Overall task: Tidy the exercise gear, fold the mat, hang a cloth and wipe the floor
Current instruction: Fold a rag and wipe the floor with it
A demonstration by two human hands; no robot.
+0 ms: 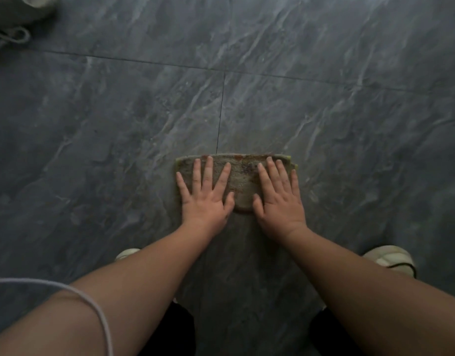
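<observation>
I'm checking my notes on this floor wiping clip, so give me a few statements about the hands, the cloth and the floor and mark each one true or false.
1. Both hands press flat on the cloth. True: the left hand and right hand lie palm down on it, fingers spread.
2. The cloth is hanging up. False: it lies folded on the floor.
3. The floor is dark grey marbled tile. True.
4. One hand is lifted off the cloth. False: both rest on it.
5. A pale shoe shows beside the right forearm. True.
</observation>
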